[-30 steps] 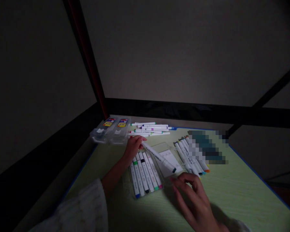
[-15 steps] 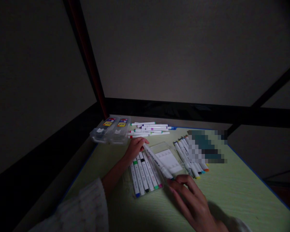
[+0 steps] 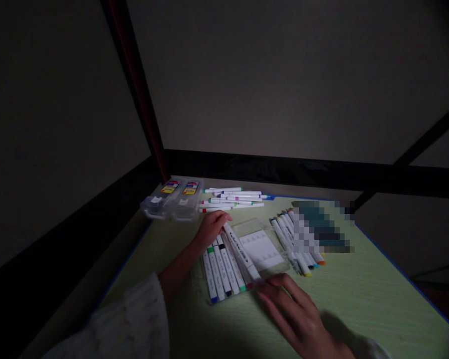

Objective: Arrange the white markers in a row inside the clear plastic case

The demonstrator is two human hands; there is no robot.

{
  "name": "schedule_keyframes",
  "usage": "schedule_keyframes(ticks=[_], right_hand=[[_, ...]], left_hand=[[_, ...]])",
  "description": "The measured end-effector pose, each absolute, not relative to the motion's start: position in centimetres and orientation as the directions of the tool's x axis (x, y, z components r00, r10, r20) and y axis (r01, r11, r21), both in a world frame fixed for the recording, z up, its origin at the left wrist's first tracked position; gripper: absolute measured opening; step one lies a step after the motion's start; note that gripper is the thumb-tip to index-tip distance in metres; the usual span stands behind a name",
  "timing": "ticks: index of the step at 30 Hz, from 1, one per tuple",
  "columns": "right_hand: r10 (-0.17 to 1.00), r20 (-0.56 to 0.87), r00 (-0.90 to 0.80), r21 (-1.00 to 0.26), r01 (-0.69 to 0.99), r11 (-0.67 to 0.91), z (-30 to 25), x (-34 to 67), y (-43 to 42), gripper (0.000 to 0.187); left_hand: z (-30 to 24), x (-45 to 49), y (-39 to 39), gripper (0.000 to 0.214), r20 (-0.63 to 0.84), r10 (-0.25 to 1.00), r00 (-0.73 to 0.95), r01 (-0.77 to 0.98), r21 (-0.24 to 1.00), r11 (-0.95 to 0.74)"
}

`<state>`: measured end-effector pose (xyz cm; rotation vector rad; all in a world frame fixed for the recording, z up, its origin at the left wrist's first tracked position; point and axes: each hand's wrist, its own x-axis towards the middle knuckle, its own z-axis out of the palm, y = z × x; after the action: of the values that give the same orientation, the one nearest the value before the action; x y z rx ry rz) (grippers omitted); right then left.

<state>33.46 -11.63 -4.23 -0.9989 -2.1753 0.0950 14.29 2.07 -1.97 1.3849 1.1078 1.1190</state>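
A white marker (image 3: 241, 250) with dark lettering slants over the right end of a marker row. My left hand (image 3: 211, 228) has its fingers closed around the far end. At the near end, my right hand (image 3: 296, 308) pinches it between thumb and fingers, which hide the tip. Below lies an open clear plastic case (image 3: 252, 224). One side holds several white markers (image 3: 220, 273) side by side, with blue, black, green and pink ends toward me. A white card (image 3: 264, 249) lies in the other side.
Two clear cases (image 3: 186, 205) with colourful labels stand at the back left. A pile of loose markers (image 3: 232, 197) lies beside them. More markers (image 3: 290, 239) lie to the right, next to a blurred-out dark green patch (image 3: 318, 224). The green table (image 3: 359, 299) has a blue edge.
The marker's near end has come down and left toward the row, lying more in line with it. My right hand has moved slightly left with it; my left hand stays at the far end.
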Motion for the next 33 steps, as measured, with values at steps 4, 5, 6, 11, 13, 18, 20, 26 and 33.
schedule_keyframes(ticks=[4, 5, 6, 11, 13, 18, 20, 26, 33], right_hand=[[0.650, 0.614, -0.448, -0.309, 0.621, 0.721, -4.0, 33.3, -11.5, 0.024], [0.640, 0.618, -0.457, -0.297, 0.617, 0.729, -3.9, 33.3, -11.5, 0.023], [0.635, 0.616, -0.467, -0.289, 0.616, 0.733, -3.8, 33.2, -11.5, 0.023], [0.659, 0.581, -0.477, -0.342, 0.592, 0.730, -3.7, 33.1, -11.5, 0.023], [0.677, 0.553, -0.486, -0.377, 0.579, 0.723, -3.7, 33.0, -11.6, 0.025], [0.698, 0.484, -0.527, -0.406, 0.571, 0.713, -3.5, 33.0, -11.5, 0.032], [0.698, 0.474, -0.537, -0.406, 0.571, 0.714, -3.5, 32.9, -11.5, 0.033], [0.686, 0.473, -0.552, -0.378, 0.576, 0.725, -3.2, 32.6, -11.6, 0.030], [0.631, 0.514, -0.581, -0.275, 0.586, 0.763, -2.6, 32.5, -11.4, 0.029]], left_hand=[[-2.0, 14.4, 2.2, 0.020, 0.062, 0.989, 0.135, 0.039, 0.997, -0.068], [-2.1, 14.4, 2.2, 0.021, 0.060, 0.989, 0.133, 0.034, 0.997, -0.065], [-2.1, 14.4, 2.2, 0.022, 0.060, 0.990, 0.131, 0.029, 0.997, -0.064], [-2.6, 14.5, 2.4, 0.026, 0.057, 0.992, 0.116, 0.008, 0.998, -0.058], [-2.8, 14.6, 2.4, 0.026, 0.054, 0.991, 0.124, 0.010, 0.998, -0.056], [-3.0, 14.6, 2.5, 0.031, 0.090, 0.989, 0.119, 0.037, 0.995, -0.095], [-3.2, 14.6, 2.6, 0.033, 0.117, 0.987, 0.113, 0.047, 0.991, -0.123], [-4.0, 14.6, 2.9, 0.031, 0.179, 0.977, 0.118, 0.093, 0.977, -0.190], [-4.1, 14.6, 2.7, 0.025, 0.197, 0.966, 0.169, 0.136, 0.966, -0.220]])
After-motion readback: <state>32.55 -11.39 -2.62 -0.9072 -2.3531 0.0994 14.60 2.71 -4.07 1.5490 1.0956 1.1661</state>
